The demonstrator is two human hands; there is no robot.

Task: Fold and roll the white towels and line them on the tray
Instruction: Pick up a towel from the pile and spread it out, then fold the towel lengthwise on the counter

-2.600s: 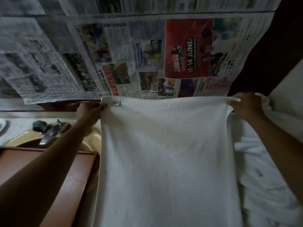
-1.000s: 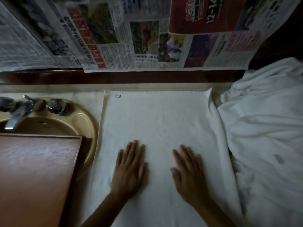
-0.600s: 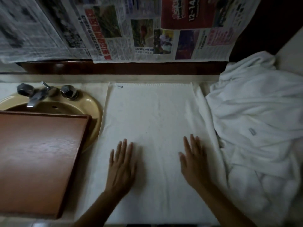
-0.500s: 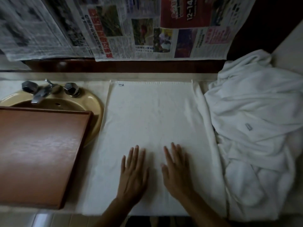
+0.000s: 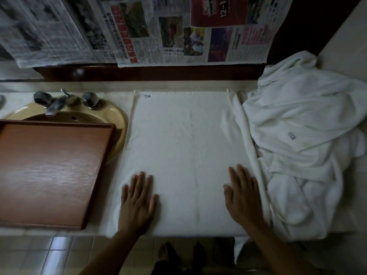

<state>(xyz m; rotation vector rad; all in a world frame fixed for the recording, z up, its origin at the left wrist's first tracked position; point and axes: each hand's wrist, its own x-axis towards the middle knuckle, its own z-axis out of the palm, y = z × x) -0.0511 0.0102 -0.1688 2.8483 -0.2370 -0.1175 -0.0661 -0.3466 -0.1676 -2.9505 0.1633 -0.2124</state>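
1 white towel [image 5: 184,151] lies spread flat on the counter [image 5: 198,85], between the sink [image 5: 119,120] on the left and the pile of unfolded towels [image 5: 301,147] on the right. Its long axis runs straight away from the person, from the near counter edge toward the back wall. Its short axis runs left to right.

Both hands rest palm-down on the near end of the towel. The left hand [image 5: 138,203] sits just inside the left long edge. The right hand [image 5: 243,197] sits just inside the right long edge. All fingers are straight and flat on the cloth, pointing along the long axis. Neither hand grasps anything.

A faint line runs down the towel midway between the 2 hands, parallel to the long axis. The right long edge touches the pile. In the dim light it is not certain whether that edge lies flat or is doubled under.

Judgement: the towel is flattened and the fold is not yet made. The fold likely turns on the centre line, with 1 long edge crossing to meet the other. Each hand is about equally near its own edge. The tray [image 5: 49,171] lies to the left, set over the sink, so the left hand is the nearer one for later placement.
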